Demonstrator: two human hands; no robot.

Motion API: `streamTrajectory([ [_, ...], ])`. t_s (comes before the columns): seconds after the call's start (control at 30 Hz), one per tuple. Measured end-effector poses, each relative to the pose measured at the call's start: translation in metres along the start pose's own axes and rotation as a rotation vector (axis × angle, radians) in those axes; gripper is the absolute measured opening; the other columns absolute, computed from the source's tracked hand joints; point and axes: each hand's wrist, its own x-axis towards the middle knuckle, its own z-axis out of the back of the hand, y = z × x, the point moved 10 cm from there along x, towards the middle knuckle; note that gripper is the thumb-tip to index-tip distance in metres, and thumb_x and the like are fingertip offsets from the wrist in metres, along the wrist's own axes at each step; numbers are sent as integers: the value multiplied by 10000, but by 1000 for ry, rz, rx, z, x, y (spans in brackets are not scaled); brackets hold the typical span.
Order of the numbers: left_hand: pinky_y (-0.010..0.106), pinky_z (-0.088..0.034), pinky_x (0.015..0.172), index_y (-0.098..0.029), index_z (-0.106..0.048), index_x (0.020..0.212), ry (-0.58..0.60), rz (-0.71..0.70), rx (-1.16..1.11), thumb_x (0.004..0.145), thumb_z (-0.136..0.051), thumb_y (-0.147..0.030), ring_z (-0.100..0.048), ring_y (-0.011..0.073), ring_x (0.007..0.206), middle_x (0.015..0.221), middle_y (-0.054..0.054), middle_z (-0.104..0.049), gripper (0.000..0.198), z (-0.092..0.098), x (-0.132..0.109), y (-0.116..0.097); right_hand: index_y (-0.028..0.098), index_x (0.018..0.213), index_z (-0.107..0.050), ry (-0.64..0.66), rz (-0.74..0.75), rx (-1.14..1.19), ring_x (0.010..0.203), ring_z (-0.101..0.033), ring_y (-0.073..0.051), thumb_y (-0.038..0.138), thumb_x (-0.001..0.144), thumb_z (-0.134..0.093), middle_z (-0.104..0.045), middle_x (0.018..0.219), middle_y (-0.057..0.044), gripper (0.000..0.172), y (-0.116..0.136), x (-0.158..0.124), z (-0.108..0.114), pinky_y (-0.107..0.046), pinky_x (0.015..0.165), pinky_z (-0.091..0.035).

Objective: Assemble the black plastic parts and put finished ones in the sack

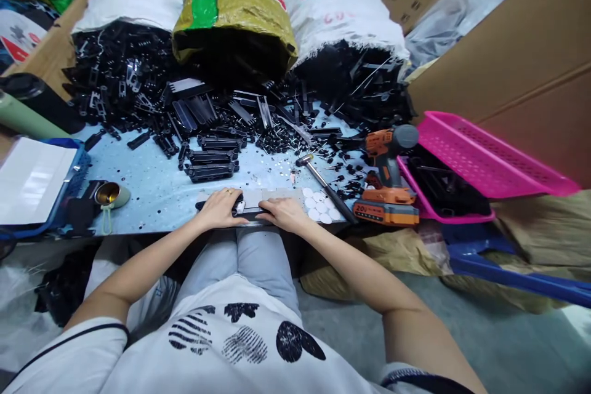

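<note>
My left hand (220, 208) rests at the near edge of the blue table (152, 184), fingers curled over a long black plastic part (240, 206). My right hand (285, 212) grips the same part's other end, fingers folded over it. A sheet of white round pads (318, 204) lies just right of my right hand. A stack of finished black parts (211, 160) sits behind my hands.
An orange cordless drill (386, 178) and a hammer (323, 184) lie to the right, beside pink baskets (480, 160). Sacks spill heaps of black plastic parts (138, 80) across the table's back. A blue tray with white sheets (32, 178) and a small cup (109, 194) stand left.
</note>
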Motion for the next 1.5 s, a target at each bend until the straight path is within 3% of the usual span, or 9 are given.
streamTrajectory([
  [0.37,333,-464,778,-181,-516,1060,-238,-129,-64,771,-582,-543,-612,234,908,965,82,-627,468,14,-18,2,177,1026,-563,-143,92,-206,791,-559,-189,444,961,-322,-623,872,-90,366,30,-5,45,-295,664,-265],
  [0.53,336,-465,743,-172,-533,1037,-159,-39,-15,779,-566,-554,-606,243,870,907,83,-628,462,4,-11,-1,169,989,-579,-194,76,-190,763,-545,-182,449,957,-336,-614,846,-83,372,10,0,32,-301,668,-265],
  [0.63,350,-453,803,-161,-488,1161,-22,-67,-23,805,-533,-559,-572,258,974,1016,105,-613,536,-7,24,-15,159,976,-597,-237,77,-123,791,-540,-186,475,946,-348,-615,849,-86,404,-13,-5,11,-297,673,-284],
  [0.77,342,-400,898,-176,-379,1315,-118,23,32,928,-358,-236,-481,228,1125,1228,116,-527,392,12,114,-5,160,986,-605,-297,61,-37,841,-535,-192,488,933,-373,-612,900,-92,405,-36,-25,-8,-297,708,-333],
  [0.9,391,-396,862,-102,-553,1108,-96,157,218,882,-321,-54,-485,272,1089,1150,168,-560,327,18,191,22,180,1005,-605,-310,0,59,869,-537,-199,470,935,-381,-613,909,-86,373,-60,-27,-5,-308,744,-387],
  [1.0,379,-393,865,-69,-582,1001,-67,118,236,871,-358,-41,-510,257,1040,1046,175,-597,261,13,207,21,176,1042,-597,-404,-200,100,911,-532,-222,371,948,-380,-608,966,-104,306,-113,0,18,-324,748,-413],
  [1.2,338,-424,812,-102,-571,1005,-125,88,282,858,-335,-24,-528,225,956,1027,146,-579,290,29,144,9,97,1116,-553,-466,-552,171,950,-504,-209,252,894,-495,-572,1053,-141,277,-214,88,44,-316,800,-393],
  [1.37,331,-453,797,-131,-570,1011,-319,108,73,899,-387,-152,-553,203,882,950,103,-578,215,71,31,35,41,1078,-564,-470,-545,246,835,-522,-165,182,873,-509,-600,984,-156,256,-213,105,47,-341,802,-388],
  [1.5,299,-461,741,-151,-591,976,-261,84,-6,908,-391,-176,-560,177,823,907,76,-573,212,66,-24,45,91,1031,-597,-528,-486,283,840,-550,-178,226,880,-514,-625,982,-140,219,-188,78,52,-335,802,-404],
])
